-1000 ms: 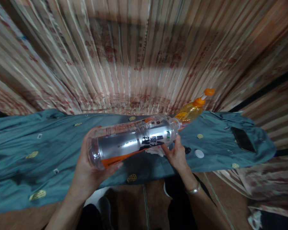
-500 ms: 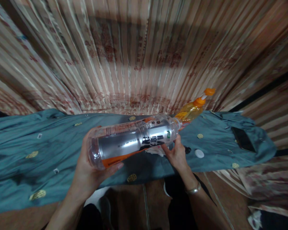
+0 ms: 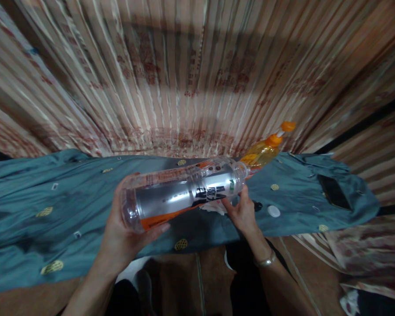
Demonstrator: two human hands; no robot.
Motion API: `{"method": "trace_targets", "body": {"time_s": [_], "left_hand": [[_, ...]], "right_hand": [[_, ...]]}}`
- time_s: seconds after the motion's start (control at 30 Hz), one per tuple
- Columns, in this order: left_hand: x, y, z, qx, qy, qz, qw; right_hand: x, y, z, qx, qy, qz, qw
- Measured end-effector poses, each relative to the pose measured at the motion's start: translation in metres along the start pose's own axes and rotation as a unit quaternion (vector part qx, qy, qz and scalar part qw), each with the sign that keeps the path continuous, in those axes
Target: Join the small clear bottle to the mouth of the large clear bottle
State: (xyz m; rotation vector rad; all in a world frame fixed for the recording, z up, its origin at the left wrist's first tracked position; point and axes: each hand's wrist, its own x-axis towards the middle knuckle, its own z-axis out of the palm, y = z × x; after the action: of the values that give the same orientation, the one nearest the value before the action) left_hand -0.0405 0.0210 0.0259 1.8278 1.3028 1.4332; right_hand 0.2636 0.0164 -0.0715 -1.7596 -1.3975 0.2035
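A large clear plastic bottle (image 3: 181, 193) with a silver and orange label lies tilted in the air, its neck pointing right. My left hand (image 3: 123, 228) is wrapped round its base end, the thumb along the underside. Near the neck, my right hand (image 3: 242, 210) grips the bottle from below; some of its fingers are hidden behind it. No cap shows on the mouth. Just behind the neck stands a yellow pump bottle (image 3: 261, 152) with an orange pump head, its lower part partly covered by the clear bottle.
A teal patterned cloth (image 3: 85, 197) covers the long surface. White crumpled tissue (image 3: 215, 207) lies under the bottle, with a small black object (image 3: 257, 206), a white disc (image 3: 274, 211) and a dark phone (image 3: 334, 192) to the right. Behind hangs a pleated curtain (image 3: 191, 87).
Almost nothing differs. Both hands keep the clear bottle in the same hold and tilt, and the things on the cloth stay in place.
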Motion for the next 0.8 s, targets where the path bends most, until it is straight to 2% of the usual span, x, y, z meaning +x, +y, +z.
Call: {"method": "trace_targets", "body": {"time_s": [0.07, 0.23, 0.33, 0.47, 0.63, 0.8], "left_hand": [[0.0002, 0.0005, -0.0005, -0.002, -0.008, 0.002, 1.000], [-0.0016, -0.0021, 0.0028, -0.028, 0.029, 0.004, 0.999], [-0.0030, -0.0046, 0.0050, -0.038, 0.032, 0.003, 0.999], [-0.0040, -0.0062, 0.0050, -0.033, 0.040, 0.029, 0.998], [-0.0041, -0.0058, 0.0059, -0.024, 0.038, 0.021, 0.999], [-0.0028, -0.0063, 0.0060, -0.005, 0.031, 0.051, 0.998]], "right_hand": [[-0.0002, 0.0008, 0.0001, -0.003, -0.001, 0.002, 1.000], [-0.0002, 0.0018, 0.0007, -0.005, 0.007, -0.003, 1.000], [0.0001, 0.0009, 0.0007, -0.003, 0.011, -0.009, 1.000], [0.0002, -0.0008, -0.0001, 0.002, 0.002, -0.006, 1.000], [-0.0001, 0.0001, -0.0002, 0.001, 0.004, -0.005, 1.000], [-0.0002, 0.0015, 0.0009, -0.001, 0.008, -0.007, 1.000]]}}
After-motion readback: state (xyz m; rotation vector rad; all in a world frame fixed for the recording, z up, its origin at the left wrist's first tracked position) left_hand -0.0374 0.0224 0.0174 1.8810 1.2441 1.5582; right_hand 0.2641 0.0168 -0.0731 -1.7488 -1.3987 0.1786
